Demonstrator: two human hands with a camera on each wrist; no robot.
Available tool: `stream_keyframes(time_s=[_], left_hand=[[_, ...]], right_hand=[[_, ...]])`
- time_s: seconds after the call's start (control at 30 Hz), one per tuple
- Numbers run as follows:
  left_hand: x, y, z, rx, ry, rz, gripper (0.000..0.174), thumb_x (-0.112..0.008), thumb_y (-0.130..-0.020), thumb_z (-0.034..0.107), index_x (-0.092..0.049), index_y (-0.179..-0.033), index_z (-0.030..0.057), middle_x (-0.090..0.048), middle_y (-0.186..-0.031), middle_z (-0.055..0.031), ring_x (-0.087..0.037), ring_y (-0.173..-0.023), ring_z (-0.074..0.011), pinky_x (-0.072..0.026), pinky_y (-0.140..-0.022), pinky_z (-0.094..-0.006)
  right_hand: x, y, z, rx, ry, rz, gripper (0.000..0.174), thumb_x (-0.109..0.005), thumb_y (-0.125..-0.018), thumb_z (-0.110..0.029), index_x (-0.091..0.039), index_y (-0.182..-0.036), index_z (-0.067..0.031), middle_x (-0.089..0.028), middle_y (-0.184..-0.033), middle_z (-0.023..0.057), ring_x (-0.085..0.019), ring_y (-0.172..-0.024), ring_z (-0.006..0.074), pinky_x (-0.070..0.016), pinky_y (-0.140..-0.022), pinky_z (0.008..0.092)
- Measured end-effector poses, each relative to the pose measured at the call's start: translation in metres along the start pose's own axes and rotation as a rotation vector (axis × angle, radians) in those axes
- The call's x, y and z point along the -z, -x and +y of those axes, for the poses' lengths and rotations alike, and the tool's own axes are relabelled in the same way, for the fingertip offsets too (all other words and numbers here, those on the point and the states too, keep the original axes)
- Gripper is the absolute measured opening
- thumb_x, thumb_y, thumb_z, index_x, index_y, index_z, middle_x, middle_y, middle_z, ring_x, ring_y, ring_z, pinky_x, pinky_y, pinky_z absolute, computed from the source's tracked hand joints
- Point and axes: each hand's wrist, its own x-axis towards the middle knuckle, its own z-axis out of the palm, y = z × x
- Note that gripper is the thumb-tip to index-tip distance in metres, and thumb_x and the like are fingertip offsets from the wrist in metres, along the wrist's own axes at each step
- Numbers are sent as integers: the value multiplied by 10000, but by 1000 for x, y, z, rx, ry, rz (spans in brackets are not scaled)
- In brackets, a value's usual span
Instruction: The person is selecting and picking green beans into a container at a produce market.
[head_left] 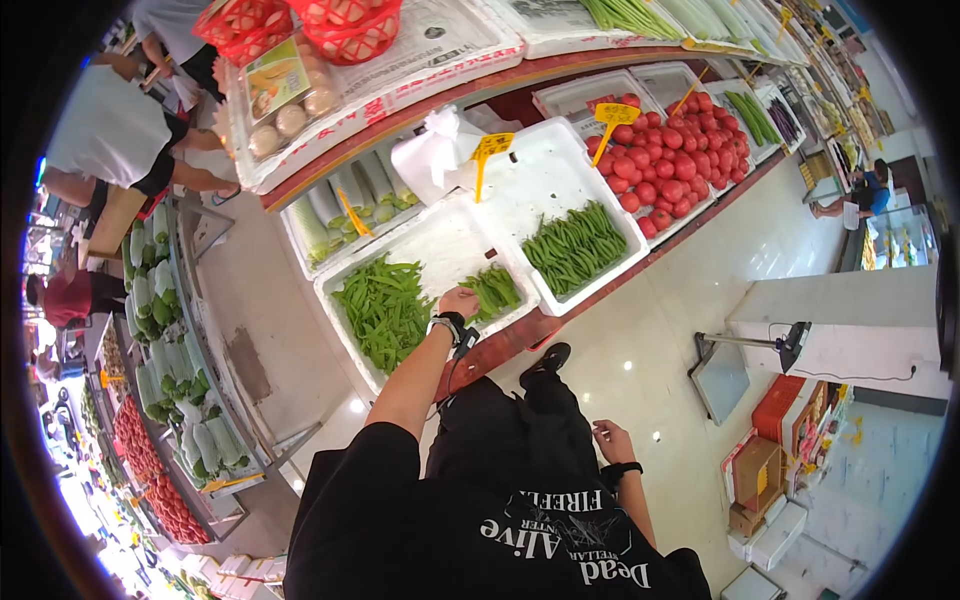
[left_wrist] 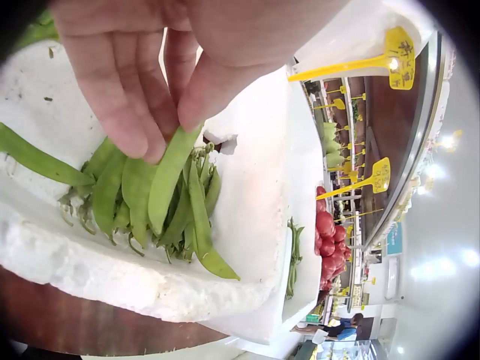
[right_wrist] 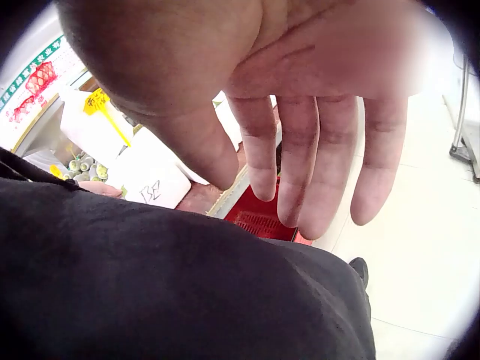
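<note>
My left hand (head_left: 458, 302) reaches into a white foam tray (head_left: 335, 305). In the left wrist view, its thumb and fingertips pinch the upper end of a flat green snow pea pod (left_wrist: 169, 180). More pods lie beneath and beside it in a small pile (head_left: 493, 290) near the tray's front corner. To the left of this hand, a larger heap of snow peas (head_left: 380, 305) fills part of the same tray. Down at my right side hangs my right hand (head_left: 612, 440), its fingers (right_wrist: 296, 157) loosely extended and holding nothing.
A neighbouring foam tray holds green peppers (head_left: 575, 247), and red tomatoes (head_left: 670, 160) lie beyond it. Yellow price tags (head_left: 490, 150) stand up near the trays, beside white plastic bags (head_left: 430, 155). A red crate (right_wrist: 262, 210) shows below the stall edge. People (head_left: 110, 130) stand at the far left.
</note>
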Motion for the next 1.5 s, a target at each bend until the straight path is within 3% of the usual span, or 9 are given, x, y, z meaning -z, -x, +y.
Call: stream_keyframes(time_s=[0.33, 0.53, 0.63, 0.73, 0.9, 1.1, 1.2, 1.4, 1.5], left_hand=[[-26, -30, -8, 60, -75, -14, 194, -634, -855, 92, -650, -1020, -9, -711, -812, -112, -708, -697, -174, -585, -635, -291], [-21, -11, -4, -55, -166, 31, 211, -634, -866, 83, -624, -1052, -16, -685, -871, -102, -698, -721, -182, -580, -635, -294], [-15, 9, 9, -74, -352, 7, 242, -653, -875, 150, -636, -1065, 2, -692, -893, -79, -695, -727, -156, -573, -631, -288], [-27, 6, 14, 154, -155, -158, 276, -681, -869, 243, -681, -1054, 38, -718, -892, -57, -704, -725, -146, -561, -632, -299], [-48, 14, 34, 185, -294, -118, 309, -704, -843, 371, -745, -837, 65, -714, -755, -24, -656, -634, -131, -511, -584, -277], [-61, 8, 36, 203, -332, -81, 242, -752, -794, 301, -717, -832, 65, -708, -736, -26, -643, -612, -133, -510, -608, -293], [-65, -6, 15, 156, -231, -22, 254, -781, -778, 274, -710, -913, 71, -718, -764, -11, -658, -622, -89, -438, -455, -248], [-60, 24, 44, 70, -240, 74, 262, -765, -795, 229, -694, -976, 55, -710, -771, -31, -673, -652, -110, -496, -559, -247], [-62, 2, 18, -21, -149, 137, 241, -761, -792, 204, -694, -956, 41, -713, -786, -46, -672, -650, -111, -524, -612, -261]], right_hand=[[-10, 28, 14, -124, -54, 39, 251, -638, -884, -143, -664, -1114, -46, -714, -919, 128, -692, -784, 235, -556, -746, 341], [-21, 28, 22, -119, -70, 32, 269, -649, -874, -145, -654, -1126, -49, -713, -916, 127, -688, -777, 233, -553, -743, 337], [-22, 21, 10, -107, -68, 20, 264, -644, -876, -143, -655, -1122, -47, -713, -921, 127, -686, -776, 236, -551, -739, 336], [-21, 12, 0, -81, -71, -2, 260, -642, -877, -143, -658, -1116, -41, -713, -929, 129, -682, -777, 238, -548, -735, 336], [-11, 7, -13, -83, -121, 9, 264, -646, -875, -146, -661, -1113, -35, -714, -936, 130, -678, -778, 241, -546, -737, 343], [-3, 16, -4, -132, -30, 15, 266, -650, -872, -143, -658, -1116, -40, -714, -927, 130, -688, -783, 245, -549, -744, 348], [-4, 20, 2, -141, -34, 18, 259, -653, -871, -142, -659, -1109, -41, -714, -926, 128, -688, -785, 246, -550, -746, 347], [-17, 15, 14, -122, -63, 20, 258, -657, -870, -147, -658, -1106, -45, -713, -927, 133, -688, -780, 251, -552, -744, 344], [-13, 14, 2, -100, -42, 18, 258, -661, -869, -153, -659, -1104, -45, -714, -922, 131, -689, -765, 243, -553, -728, 339]])
